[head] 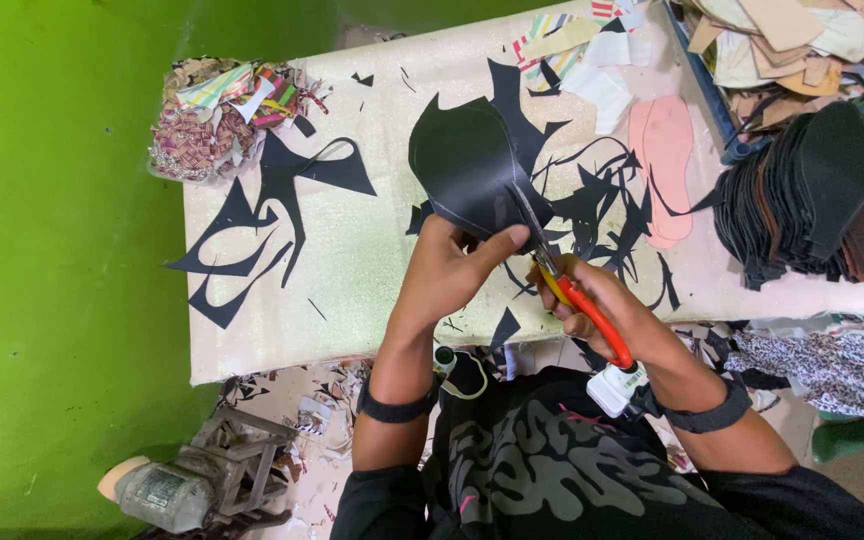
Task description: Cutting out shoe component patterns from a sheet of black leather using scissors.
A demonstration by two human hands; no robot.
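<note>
The black cut piece is sitting pinched at its lower edge in my left hand, held just above the worktop. My right hand is gripping the red-handled scissors, blades biting into its right edge. Black offcuts are lying around, a pink insole and stacked dark pieces farther right.

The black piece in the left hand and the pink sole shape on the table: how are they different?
The black piece is held up by the left hand and is being cut by orange-handled scissors in the right hand; the pink sole shape lies flat, untouched. The black piece is broad with a pointed notch; the pink one is narrow and rounded. Both are thin flat sheet cut-outs.
</note>
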